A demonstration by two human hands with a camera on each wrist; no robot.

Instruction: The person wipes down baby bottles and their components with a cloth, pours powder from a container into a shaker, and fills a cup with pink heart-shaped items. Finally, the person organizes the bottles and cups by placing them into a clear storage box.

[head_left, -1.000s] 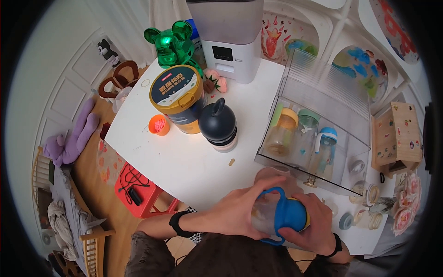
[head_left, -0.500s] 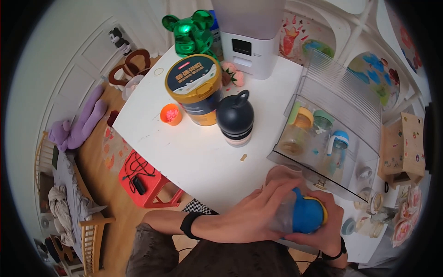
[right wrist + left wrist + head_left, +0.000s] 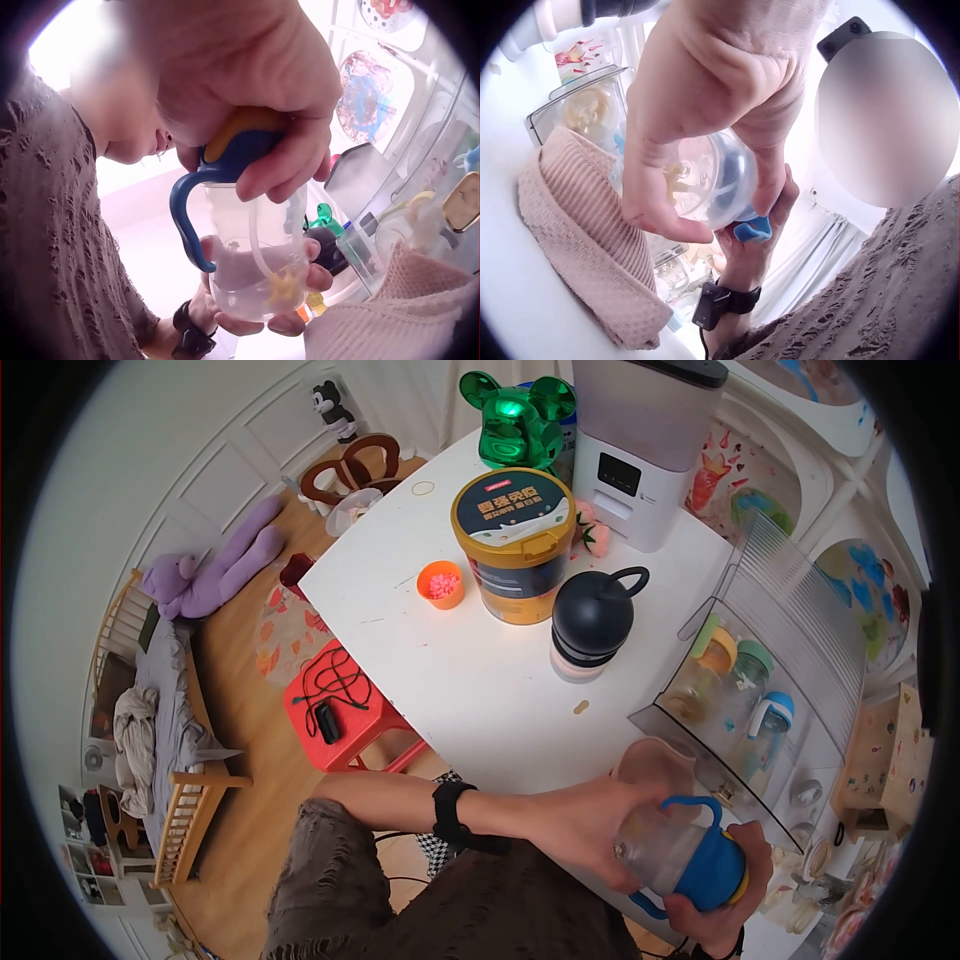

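A child's straw cup (image 3: 655, 848) with a clear body, blue handles and a blue-and-yellow lid lies tilted between both hands, over the table's front edge. My left hand (image 3: 580, 825) grips the clear body near its base. With curled fingers my right hand (image 3: 703, 928) holds the blue lid (image 3: 712, 872) from the other end. Inside the body, the right wrist view shows a straw (image 3: 259, 244) with a yellow star-shaped weight (image 3: 285, 289). A ribbed pink cloth (image 3: 592, 232) sits on the table beside the left hand.
A clear lidded case (image 3: 720, 760) with several bottles stands right of the cup. Further back are a black-topped bottle (image 3: 592, 615), a gold-lidded tub (image 3: 515, 545), an orange cup (image 3: 440, 586) and a white dispenser (image 3: 630, 490). A red stool (image 3: 350, 710) stands left of the table.
The head view has turned, so the table and its things appear further right. Both hands keep hold of the straw cup; its blue handles, mostly hidden half a second ago, show again.
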